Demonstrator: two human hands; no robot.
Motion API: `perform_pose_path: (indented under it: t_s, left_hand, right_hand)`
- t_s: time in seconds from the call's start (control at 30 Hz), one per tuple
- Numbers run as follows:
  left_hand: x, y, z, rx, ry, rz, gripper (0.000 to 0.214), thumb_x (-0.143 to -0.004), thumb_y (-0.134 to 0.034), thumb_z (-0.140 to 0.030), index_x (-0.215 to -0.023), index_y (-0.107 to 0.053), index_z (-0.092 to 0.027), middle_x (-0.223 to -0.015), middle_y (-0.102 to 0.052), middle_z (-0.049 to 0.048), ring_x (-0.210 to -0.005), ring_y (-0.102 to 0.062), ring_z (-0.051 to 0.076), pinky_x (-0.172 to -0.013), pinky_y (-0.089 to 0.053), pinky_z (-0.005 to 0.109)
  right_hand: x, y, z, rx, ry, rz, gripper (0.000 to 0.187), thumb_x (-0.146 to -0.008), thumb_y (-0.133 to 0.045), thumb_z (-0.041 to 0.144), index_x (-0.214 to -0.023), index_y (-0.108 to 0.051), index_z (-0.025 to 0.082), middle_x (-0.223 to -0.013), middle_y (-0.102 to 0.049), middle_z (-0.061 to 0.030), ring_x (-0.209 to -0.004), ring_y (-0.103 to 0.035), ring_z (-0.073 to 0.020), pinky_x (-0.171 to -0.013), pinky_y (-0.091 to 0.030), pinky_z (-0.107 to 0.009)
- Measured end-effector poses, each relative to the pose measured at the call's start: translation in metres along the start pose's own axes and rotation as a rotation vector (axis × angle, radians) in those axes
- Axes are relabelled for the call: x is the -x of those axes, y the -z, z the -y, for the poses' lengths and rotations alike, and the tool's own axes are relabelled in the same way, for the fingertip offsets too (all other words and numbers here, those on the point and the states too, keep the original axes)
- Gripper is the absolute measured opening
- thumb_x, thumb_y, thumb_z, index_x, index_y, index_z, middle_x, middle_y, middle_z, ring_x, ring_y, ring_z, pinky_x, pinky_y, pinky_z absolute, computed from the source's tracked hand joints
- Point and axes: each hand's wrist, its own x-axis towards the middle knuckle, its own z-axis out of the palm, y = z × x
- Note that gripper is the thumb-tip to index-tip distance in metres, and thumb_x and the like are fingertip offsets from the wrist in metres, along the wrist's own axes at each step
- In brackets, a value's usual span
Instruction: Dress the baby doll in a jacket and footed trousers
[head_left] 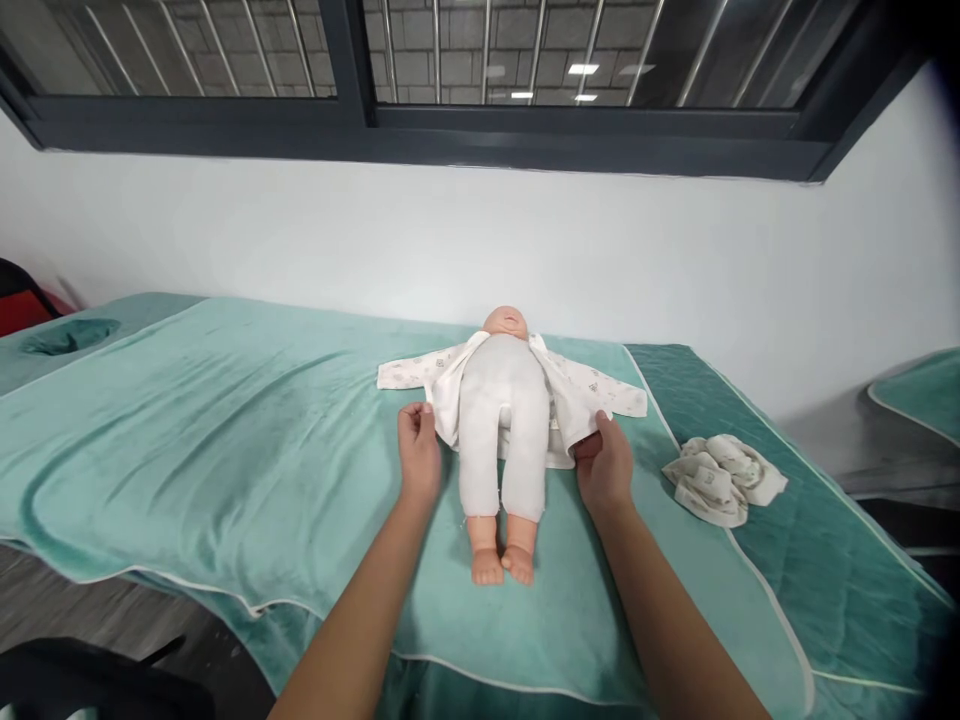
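Observation:
A baby doll [503,430] with a white cloth body lies on its back, feet toward me. Under and around it is a white patterned baby shirt [592,385], its front spread apart and both sleeves stretched out sideways. My left hand [419,452] pinches the shirt's lower edge on the left of the doll. On the other side, my right hand [606,462] grips the opposite front edge between thumb and fingers. The part of the shirt behind the doll's back is mostly hidden.
A crumpled white patterned cloth [724,480] lies to the right on the green bed cover [247,430]. Behind the bed stands a white wall [420,240] below a dark-framed window [450,135]. A black object [97,685] is at the lower left.

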Motion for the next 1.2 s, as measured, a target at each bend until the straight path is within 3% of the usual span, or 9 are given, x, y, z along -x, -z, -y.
perform_pose_path:
  t_s: [0.1, 0.2, 0.3, 0.37, 0.5, 0.7, 0.8, 1.0, 1.2]
  left_hand:
    - [0.007, -0.003, -0.001, -0.208, -0.075, 0.019, 0.034, -0.083, -0.067, -0.039, -0.111, -0.056, -0.022, -0.100, -0.062, 0.0026, -0.086, -0.056, 0.017, -0.079, -0.043, 0.028]
    - [0.012, -0.001, -0.003, -0.399, -0.095, 0.024, 0.036, -0.084, -0.064, -0.034, -0.117, -0.054, -0.021, -0.095, -0.063, 0.0030, -0.081, -0.056, 0.019, -0.075, -0.042, 0.030]
    - [0.014, 0.002, -0.005, -0.512, -0.109, -0.039, 0.037, -0.088, -0.056, -0.030, -0.123, -0.050, -0.019, -0.081, -0.057, -0.0002, -0.074, -0.054, 0.018, -0.071, -0.041, 0.030]
    - [0.015, 0.005, -0.006, -0.525, -0.136, -0.083, 0.042, -0.089, -0.053, -0.029, -0.129, -0.046, -0.018, -0.075, -0.052, -0.0026, -0.071, -0.052, 0.017, -0.072, -0.041, 0.030]
    - [0.018, 0.008, -0.005, -0.454, -0.202, -0.129, 0.043, -0.092, -0.051, -0.032, -0.132, -0.043, -0.018, -0.074, -0.049, -0.0040, -0.070, -0.051, 0.016, -0.075, -0.043, 0.029]
    - [0.022, 0.009, -0.007, -0.474, -0.191, -0.155, 0.035, -0.093, -0.049, -0.032, -0.125, -0.047, -0.019, -0.075, -0.050, -0.0032, -0.071, -0.052, 0.016, -0.075, -0.043, 0.029]
    - [0.025, 0.009, -0.011, -0.578, -0.155, -0.126, 0.034, -0.090, -0.052, -0.030, -0.122, -0.049, -0.020, -0.079, -0.054, -0.0017, -0.074, -0.055, 0.017, -0.072, -0.043, 0.030]
    - [0.027, 0.011, -0.009, -0.687, -0.156, -0.111, 0.036, -0.088, -0.051, -0.026, -0.124, -0.048, -0.020, -0.084, -0.058, 0.0007, -0.078, -0.058, 0.019, -0.072, -0.045, 0.031]
    - [0.029, 0.014, -0.006, -0.852, -0.213, -0.136, 0.033, -0.087, -0.049, -0.021, -0.119, -0.052, -0.017, -0.083, -0.058, 0.0029, -0.082, -0.057, 0.022, -0.074, -0.044, 0.034]
  right_hand:
    - [0.008, 0.004, 0.000, 0.067, 0.004, 0.013, 0.029, -0.082, -0.064, 0.049, -0.085, -0.059, 0.021, -0.084, -0.063, 0.0007, -0.075, -0.059, -0.0141, -0.067, -0.048, -0.026]
    - [0.020, 0.010, 0.002, 0.361, 0.097, -0.006, 0.041, -0.079, -0.070, 0.050, -0.105, -0.062, 0.019, -0.089, -0.063, -0.0020, -0.081, -0.059, -0.0169, -0.074, -0.049, -0.030]
    - [0.033, 0.014, 0.006, 0.569, 0.146, -0.058, 0.081, -0.077, -0.072, 0.050, -0.143, -0.039, 0.015, -0.101, -0.062, -0.0058, -0.085, -0.061, -0.0192, -0.078, -0.051, -0.033]
    - [0.038, 0.016, 0.008, 0.648, 0.141, -0.007, 0.092, -0.078, -0.070, 0.051, -0.152, -0.028, 0.016, -0.103, -0.063, -0.0065, -0.086, -0.062, -0.0204, -0.080, -0.051, -0.035]
    - [0.041, 0.019, 0.007, 0.889, 0.206, 0.199, 0.073, -0.081, -0.063, 0.051, -0.145, -0.045, 0.020, -0.095, -0.068, -0.0045, -0.088, -0.064, -0.0228, -0.084, -0.049, -0.038]
    - [0.040, 0.019, 0.001, 1.146, 0.366, 0.260, 0.063, -0.083, -0.056, 0.039, -0.142, -0.047, 0.018, -0.105, -0.068, -0.0090, -0.098, -0.060, -0.0271, -0.087, -0.048, -0.040]
    - [0.042, 0.017, 0.003, 1.212, 0.413, 0.248, 0.062, -0.083, -0.054, 0.036, -0.142, -0.046, 0.017, -0.114, -0.065, -0.0118, -0.106, -0.056, -0.0297, -0.089, -0.046, -0.041]
    - [0.043, 0.020, 0.009, 1.059, 0.196, 0.088, 0.052, -0.085, -0.049, 0.034, -0.135, -0.050, 0.020, -0.091, -0.067, -0.0041, -0.079, -0.061, -0.0225, -0.071, -0.045, -0.033]
    - [0.046, 0.026, 0.014, 1.074, 0.136, -0.026, 0.057, -0.083, -0.049, 0.035, -0.138, -0.048, 0.019, -0.087, -0.065, -0.0025, -0.075, -0.061, -0.0227, -0.065, -0.041, -0.032]
